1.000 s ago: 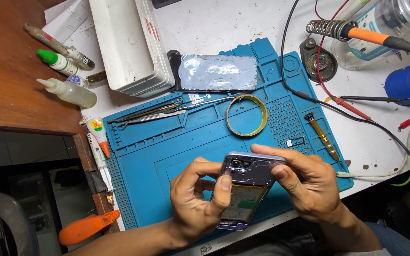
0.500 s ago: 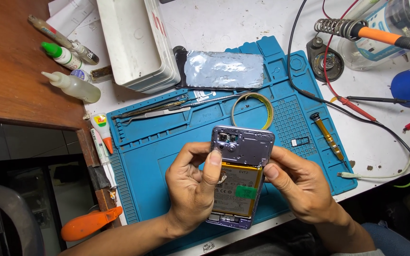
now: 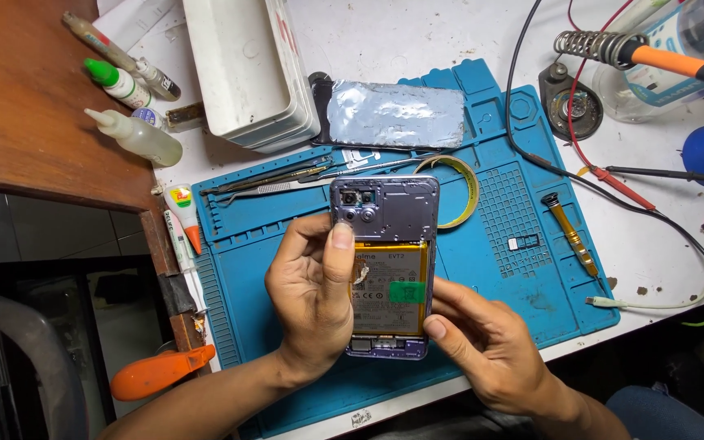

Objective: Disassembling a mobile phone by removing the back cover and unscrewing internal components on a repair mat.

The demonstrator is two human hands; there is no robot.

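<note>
An opened purple smartphone (image 3: 386, 213) with its back cover off, showing a yellow-edged battery with a green sticker, is held upright over the blue repair mat (image 3: 523, 269). My left hand (image 3: 313, 297) grips its left side, thumb lying on the frame just below the camera module. My right hand (image 3: 482, 342) holds the lower right corner, thumb against the edge. A loose phone panel covered in silver film (image 3: 393, 114) lies at the mat's far edge. Tweezers and thin metal tools (image 3: 279, 181) rest in the mat's upper tray.
A yellow tape ring (image 3: 464, 183) and a small brass-handled screwdriver (image 3: 570, 232) lie on the mat. A white box (image 3: 246, 69), glue bottles (image 3: 132, 134), a soldering iron in its coil stand (image 3: 613, 53), cables (image 3: 613, 175) and an orange-handled tool (image 3: 156, 371) surround it.
The phone has been tilted from lying edge-on to facing me and lifted toward the mat's middle. My left thumb has shifted up onto its frame; my right hand has dropped to the lower corner.
</note>
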